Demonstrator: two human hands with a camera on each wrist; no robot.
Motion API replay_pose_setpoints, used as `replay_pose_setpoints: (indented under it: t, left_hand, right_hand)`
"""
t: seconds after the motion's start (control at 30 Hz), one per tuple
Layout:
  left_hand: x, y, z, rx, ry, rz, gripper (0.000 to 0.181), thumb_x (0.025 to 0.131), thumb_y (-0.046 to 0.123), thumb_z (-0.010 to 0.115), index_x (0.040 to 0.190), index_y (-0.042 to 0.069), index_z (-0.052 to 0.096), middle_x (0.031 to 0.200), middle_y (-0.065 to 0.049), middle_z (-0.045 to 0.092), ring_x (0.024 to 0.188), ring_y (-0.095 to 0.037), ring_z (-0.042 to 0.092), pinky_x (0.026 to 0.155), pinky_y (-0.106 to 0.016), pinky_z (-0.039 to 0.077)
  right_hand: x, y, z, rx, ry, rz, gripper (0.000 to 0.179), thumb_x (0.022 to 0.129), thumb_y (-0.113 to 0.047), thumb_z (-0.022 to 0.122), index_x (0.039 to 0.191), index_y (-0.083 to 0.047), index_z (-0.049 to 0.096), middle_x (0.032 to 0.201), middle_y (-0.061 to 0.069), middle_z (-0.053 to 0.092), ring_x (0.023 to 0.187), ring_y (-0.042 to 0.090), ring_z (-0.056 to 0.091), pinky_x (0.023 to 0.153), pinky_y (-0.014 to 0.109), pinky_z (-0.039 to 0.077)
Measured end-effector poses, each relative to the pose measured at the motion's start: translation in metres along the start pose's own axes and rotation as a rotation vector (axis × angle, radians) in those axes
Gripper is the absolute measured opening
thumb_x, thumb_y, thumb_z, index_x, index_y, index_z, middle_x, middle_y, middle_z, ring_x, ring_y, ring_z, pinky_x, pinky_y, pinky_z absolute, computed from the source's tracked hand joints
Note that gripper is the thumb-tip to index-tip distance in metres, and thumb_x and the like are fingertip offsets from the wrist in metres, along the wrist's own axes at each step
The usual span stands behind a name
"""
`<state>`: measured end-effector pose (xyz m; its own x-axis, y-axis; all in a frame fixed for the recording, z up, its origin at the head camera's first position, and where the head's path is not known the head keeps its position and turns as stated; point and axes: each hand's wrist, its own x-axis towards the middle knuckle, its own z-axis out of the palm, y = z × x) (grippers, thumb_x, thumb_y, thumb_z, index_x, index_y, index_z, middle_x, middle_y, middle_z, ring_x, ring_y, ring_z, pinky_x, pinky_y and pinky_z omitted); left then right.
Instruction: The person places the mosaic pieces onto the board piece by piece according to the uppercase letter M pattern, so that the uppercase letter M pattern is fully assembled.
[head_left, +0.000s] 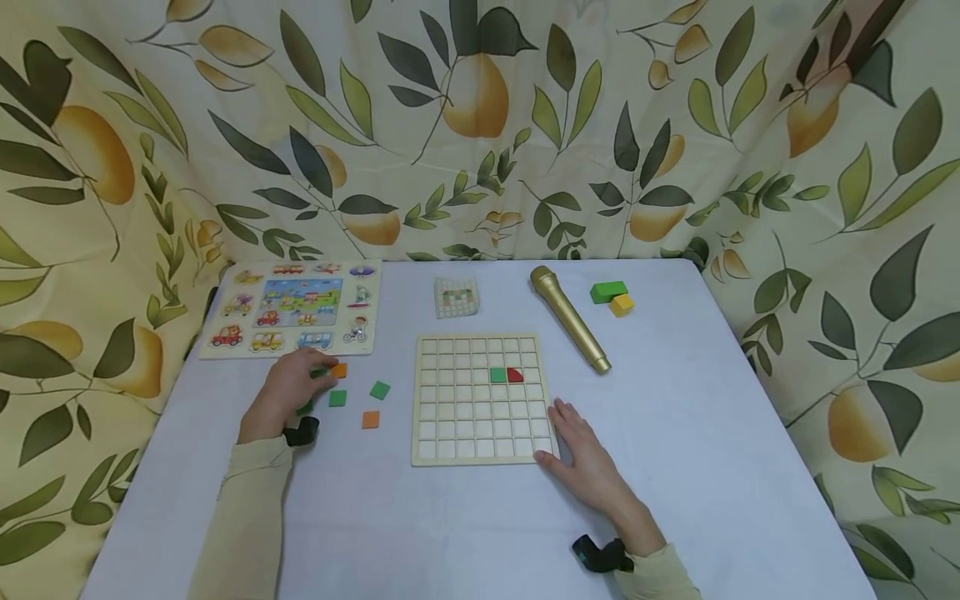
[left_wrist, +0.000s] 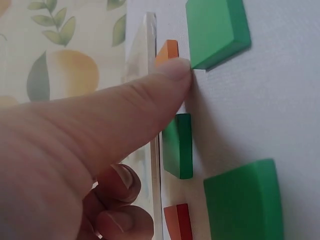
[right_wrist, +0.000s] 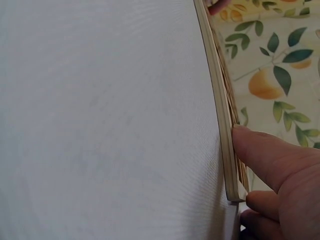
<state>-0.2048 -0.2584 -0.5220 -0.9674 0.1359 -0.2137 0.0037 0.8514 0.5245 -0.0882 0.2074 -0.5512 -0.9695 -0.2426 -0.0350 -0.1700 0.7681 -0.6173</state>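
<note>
A square, cream-coloured wooden grid board [head_left: 450,408] is placed at the middle of a white-covered table [head_left: 480,542]. The left hand [head_left: 285,392] is stretched out to the left of it, palm lowered over loose tiles. Its thumb is extended, as seen from the left wrist, with other fingers curled below. Under its fingertips a green tile [head_left: 318,372] is partly hidden; whether it is gripped cannot be told. An orange square tile [head_left: 340,370] is seen just beside the fingertips.

The right hand [head_left: 588,462] is laid, relaxed and unclenched, at the board's near right corner: the near edge is touched by the thumb, and the fingers are spread along the right side.

Inside the grid, a green square tile [head_left: 498,375] and a red quarter-circle tile [head_left: 515,375] are set side by side, right of centre. Between left hand and board, two more green square tiles [head_left: 337,398] and another orange one [head_left: 371,420] are scattered.

Just beyond the left hand, a colourful vehicle-picture puzzle board [head_left: 375,300] is laid. Beyond the grid, a small patterned card [head_left: 456,297] is placed; to the far right, a gold microphone [head_left: 570,319] is laid at a slant, near a green block [head_left: 608,292] and a yellow block [head_left: 622,305].
</note>
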Motion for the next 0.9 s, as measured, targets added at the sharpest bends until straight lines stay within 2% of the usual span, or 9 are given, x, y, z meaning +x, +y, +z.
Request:
replay_pose_setpoints:
  t: [0.23,0.47,0.6,0.8,0.9]
  left_hand:
    - [0.003,0.003,-0.003,0.02,0.017,0.032,0.03,0.089,0.014,0.074,0.117,0.004,0.069,0.122,-0.019,0.059,0.113,-0.039,0.05,0.099,-0.055,0.037]
    - [0.003,0.003,-0.005,0.018,-0.004,0.013,0.031,0.092,0.016,0.07,0.12,0.002,0.066,0.124,-0.02,0.058,0.114,-0.038,0.05,0.099,-0.053,0.038]
    - [0.002,0.005,-0.005,-0.026,0.001,0.016,0.033,0.093,0.018,0.07,0.121,0.002,0.064,0.119,-0.019,0.061,0.103,-0.034,0.054,0.091,-0.05,0.042]
    - [0.003,0.017,-0.004,-0.071,-0.002,0.039,0.032,0.092,0.022,0.07,0.119,0.005,0.065,0.108,-0.013,0.065,0.085,-0.027,0.053,0.071,-0.038,0.044]
    - [0.004,0.025,-0.004,-0.082,-0.001,0.056,0.031,0.091,0.021,0.07,0.118,0.005,0.066,0.108,-0.011,0.065,0.083,-0.027,0.052,0.07,-0.036,0.043]
  right_hand:
    - [0.002,0.001,-0.001,-0.008,0.023,-0.031,0.08,0.09,-0.032,0.072,0.149,0.003,0.033,0.157,0.016,0.024,0.144,0.035,0.015,0.11,0.056,0.021]
    - [0.003,0.002,-0.001,-0.004,0.014,-0.027,0.08,0.089,-0.033,0.073,0.149,0.003,0.033,0.157,0.016,0.024,0.144,0.035,0.015,0.11,0.055,0.021]
    - [0.002,0.002,0.0,-0.008,0.005,-0.011,0.081,0.089,-0.033,0.073,0.149,0.003,0.032,0.157,0.016,0.023,0.145,0.035,0.015,0.111,0.055,0.02]
    - [0.001,0.002,0.0,-0.005,-0.004,0.004,0.081,0.089,-0.034,0.072,0.15,0.002,0.032,0.158,0.015,0.023,0.145,0.035,0.014,0.11,0.056,0.021]
    - [0.001,0.002,0.0,-0.004,-0.005,0.004,0.081,0.09,-0.035,0.072,0.15,0.002,0.032,0.158,0.015,0.023,0.145,0.034,0.014,0.11,0.056,0.021]
